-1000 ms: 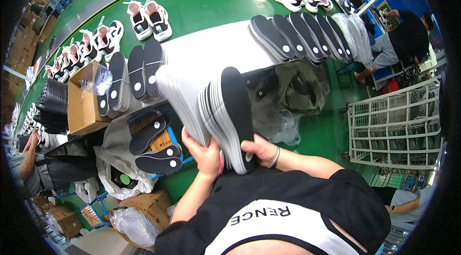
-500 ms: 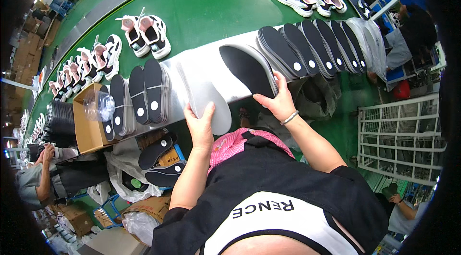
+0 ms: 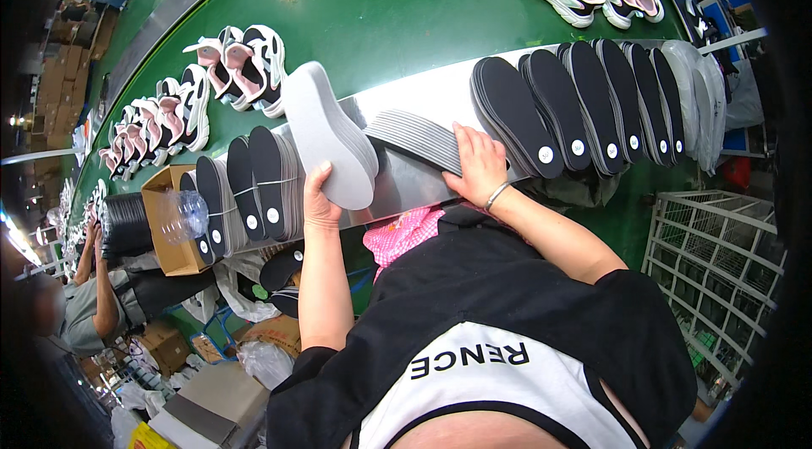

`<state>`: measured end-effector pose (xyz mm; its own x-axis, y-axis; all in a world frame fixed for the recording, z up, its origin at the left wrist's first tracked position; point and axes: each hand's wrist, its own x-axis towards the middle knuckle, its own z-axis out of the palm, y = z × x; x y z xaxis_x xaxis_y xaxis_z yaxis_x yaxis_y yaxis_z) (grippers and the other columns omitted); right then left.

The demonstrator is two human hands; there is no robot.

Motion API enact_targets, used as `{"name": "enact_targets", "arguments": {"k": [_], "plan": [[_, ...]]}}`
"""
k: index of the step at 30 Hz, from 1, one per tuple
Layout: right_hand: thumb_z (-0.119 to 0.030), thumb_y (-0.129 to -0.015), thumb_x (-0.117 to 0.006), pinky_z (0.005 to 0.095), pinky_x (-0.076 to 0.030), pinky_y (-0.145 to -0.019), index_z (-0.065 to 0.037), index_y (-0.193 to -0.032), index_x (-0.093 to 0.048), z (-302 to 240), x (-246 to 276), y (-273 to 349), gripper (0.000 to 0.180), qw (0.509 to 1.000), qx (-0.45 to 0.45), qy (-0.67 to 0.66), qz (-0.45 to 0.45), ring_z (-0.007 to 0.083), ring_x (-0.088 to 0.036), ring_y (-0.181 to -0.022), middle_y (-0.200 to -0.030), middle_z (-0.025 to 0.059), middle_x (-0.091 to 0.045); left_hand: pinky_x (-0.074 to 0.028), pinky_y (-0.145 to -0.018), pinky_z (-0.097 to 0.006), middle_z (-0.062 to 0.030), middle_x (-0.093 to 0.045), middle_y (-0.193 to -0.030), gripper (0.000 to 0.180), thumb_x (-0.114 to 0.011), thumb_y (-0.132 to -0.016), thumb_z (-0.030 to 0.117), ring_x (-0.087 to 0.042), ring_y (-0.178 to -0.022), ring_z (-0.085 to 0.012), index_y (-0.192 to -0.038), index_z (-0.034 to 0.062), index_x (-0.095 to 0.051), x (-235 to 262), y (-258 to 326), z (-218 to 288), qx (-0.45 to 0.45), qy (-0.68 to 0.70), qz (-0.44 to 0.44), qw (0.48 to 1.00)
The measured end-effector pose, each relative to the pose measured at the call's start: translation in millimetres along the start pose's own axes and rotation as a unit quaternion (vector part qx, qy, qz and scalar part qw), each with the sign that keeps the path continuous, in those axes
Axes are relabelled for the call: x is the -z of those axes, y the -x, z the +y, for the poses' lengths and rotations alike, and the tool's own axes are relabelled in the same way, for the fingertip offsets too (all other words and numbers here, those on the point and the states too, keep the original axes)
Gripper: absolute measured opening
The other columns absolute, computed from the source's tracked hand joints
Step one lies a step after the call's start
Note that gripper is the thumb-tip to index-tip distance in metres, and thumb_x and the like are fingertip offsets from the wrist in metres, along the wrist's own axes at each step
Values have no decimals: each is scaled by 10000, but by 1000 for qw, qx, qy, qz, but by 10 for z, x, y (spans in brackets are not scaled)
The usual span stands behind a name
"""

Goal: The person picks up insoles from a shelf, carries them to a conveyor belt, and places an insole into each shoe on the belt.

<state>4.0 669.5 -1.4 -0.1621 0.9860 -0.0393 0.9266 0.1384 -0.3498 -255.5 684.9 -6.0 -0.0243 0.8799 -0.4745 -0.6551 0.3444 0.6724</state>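
Observation:
My left hand (image 3: 321, 199) is closed on a stack of insoles (image 3: 328, 132), pale grey undersides facing up, their layered edges showing on the right. Beside it, my right hand (image 3: 480, 163) grips a second insole stack (image 3: 416, 136) by its near right end. That stack is tipped on its side over the metal shelf (image 3: 406, 187), so its striped edges show and a strip of black face lies below. Right of this hand stands a row of black-topped insole stacks (image 3: 518, 115) with white round stickers. Left of my left hand are bundled insole stacks (image 3: 269, 174), some with a band around them.
Behind the shelf, a green conveyor (image 3: 406, 35) carries black, white and pink sneakers (image 3: 245, 68). A cardboard box (image 3: 173, 225) with a clear plastic container (image 3: 182, 214) stands at left. A white wire rack (image 3: 719, 254) is at right; another person (image 3: 106, 301) works at far left.
My left hand has raised its insoles up and away from me. In my right hand the stack has turned from black face up onto its side. The whole view has also shifted.

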Motion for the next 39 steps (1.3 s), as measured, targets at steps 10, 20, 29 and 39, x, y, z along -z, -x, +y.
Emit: {"name": "enact_targets", "arguments": {"k": [10, 20, 29, 39], "plan": [[-364, -590, -680, 386, -361, -843, -31, -1205, -327, 100, 270, -256, 783, 977, -88, -182, -68, 315, -454, -994, -1055, 173, -460, -386, -859, -356, -99, -469, -1067, 661, -631, -572, 100, -470, -993, -233, -1166, 40, -347, -251, -277, 167, -17, -147, -74, 986], [-107, -705, -597, 278, -451, -781, 89, -1172, -327, 1458, 1342, 169, 574, 603, -237, -761, 4, 194, -551, -907, -1051, 160, -521, -241, -924, -475, -62, -489, -1067, 356, -615, -578, 62, -430, -1030, -267, -885, 187, -483, -1721, -586, -76, -638, -573, -321, 401], [-215, -745, -612, 257, -394, -845, 85, -1258, -209, 2054, 1020, 34, 718, 678, -298, -670, -59, 176, -475, -1024, -1182, 152, -433, -149, -973, -516, -91, -355, -1236, 443, -613, -590, 183, -298, -1162, -287, -1008, 168, -468, -1947, -1173, -1139, -551, -582, -478, 359], [-343, -795, -508, 302, -400, -838, 54, -1139, -433, 2073, 915, -61, 530, 908, -286, -298, -71, 247, -535, -959, -1072, 198, -523, -148, -975, -472, -222, -212, -1288, 545, -625, -659, 421, -199, -1188, -391, -1056, 91, -449, -1996, -719, -1104, -409, -605, -387, 562]]}}
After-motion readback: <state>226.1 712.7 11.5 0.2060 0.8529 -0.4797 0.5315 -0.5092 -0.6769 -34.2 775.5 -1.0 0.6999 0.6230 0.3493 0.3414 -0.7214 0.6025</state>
